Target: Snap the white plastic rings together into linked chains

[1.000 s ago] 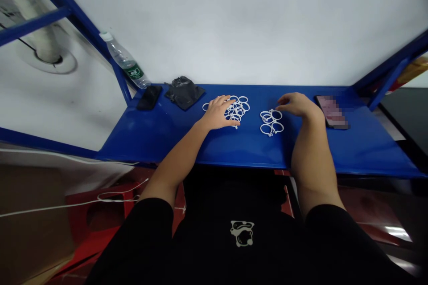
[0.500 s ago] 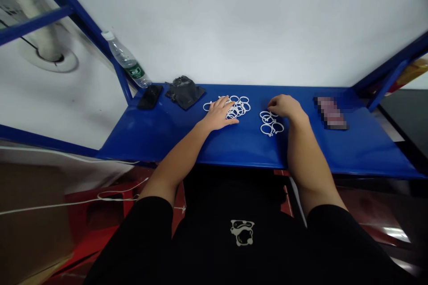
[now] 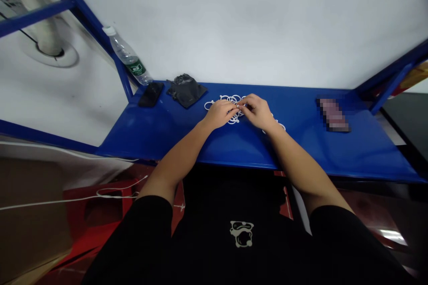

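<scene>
So both hands are right up at the middle of the blue metal shelf [image 3: 301, 144], palms down, fingers curled in, and the fingertips nearly meet over a tangled pile of white plastic rings [image 3: 230, 107]. The left hand [image 3: 219, 114] rests on the pile's near side and the right hand [image 3: 257, 112] comes in from the other side. Honestly can't tell if they've pinched a ring between them, the fingers hide too much. A second bunch of rings [image 3: 282, 127] sits mostly hidden by the right hand and wrist. Further left there's a black phone [image 3: 151, 94], a crumpled black plastic bag [image 3: 186, 91] and a water bottle [image 3: 129, 56] leaning by the frame, and on the right a blurred-out phone [image 3: 333, 115]
</scene>
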`<action>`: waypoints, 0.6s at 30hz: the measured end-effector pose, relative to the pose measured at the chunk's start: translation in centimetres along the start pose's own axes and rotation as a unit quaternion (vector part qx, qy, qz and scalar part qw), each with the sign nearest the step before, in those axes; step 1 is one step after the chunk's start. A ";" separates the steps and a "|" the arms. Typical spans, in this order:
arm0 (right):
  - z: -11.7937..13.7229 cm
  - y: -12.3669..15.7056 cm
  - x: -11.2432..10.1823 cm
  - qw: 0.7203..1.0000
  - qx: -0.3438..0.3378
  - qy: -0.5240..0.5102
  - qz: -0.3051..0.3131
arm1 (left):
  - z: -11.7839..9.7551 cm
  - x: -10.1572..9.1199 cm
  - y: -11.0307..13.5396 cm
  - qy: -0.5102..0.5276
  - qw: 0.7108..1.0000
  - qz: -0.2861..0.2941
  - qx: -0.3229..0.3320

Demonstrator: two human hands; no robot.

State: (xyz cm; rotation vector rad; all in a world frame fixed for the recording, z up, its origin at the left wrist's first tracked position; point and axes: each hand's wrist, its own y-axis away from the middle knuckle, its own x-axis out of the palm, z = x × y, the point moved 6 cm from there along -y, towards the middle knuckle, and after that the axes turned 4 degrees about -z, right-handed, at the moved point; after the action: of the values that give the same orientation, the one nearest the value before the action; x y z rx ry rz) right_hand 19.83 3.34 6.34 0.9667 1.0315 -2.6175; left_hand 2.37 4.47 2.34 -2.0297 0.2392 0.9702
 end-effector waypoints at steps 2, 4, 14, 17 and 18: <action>0.0 0.1 0.3 1.000 -0.003 -0.014 0.000 | -0.1 -0.2 0.0 -0.005 1.000 -0.018 0.016; -0.3 0.1 0.4 0.999 -0.002 -0.032 0.003 | -0.2 -0.3 0.1 -0.012 0.999 -0.025 0.027; -0.8 0.1 0.8 0.994 0.033 -0.093 0.041 | -0.6 -0.2 0.2 -0.032 0.998 -0.005 0.048; -0.8 0.0 0.7 0.997 0.022 -0.057 0.039 | -0.3 -0.3 0.1 -0.034 0.999 -0.011 0.032; -0.8 0.0 0.6 0.999 0.017 -0.035 0.036 | -0.1 -0.3 0.1 -0.032 0.999 -0.015 0.021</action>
State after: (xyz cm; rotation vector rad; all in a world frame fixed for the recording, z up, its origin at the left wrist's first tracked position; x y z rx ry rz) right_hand 19.79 3.95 5.52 0.8947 0.9223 -2.5981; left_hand 2.18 4.31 2.57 -1.9556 0.1918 1.0025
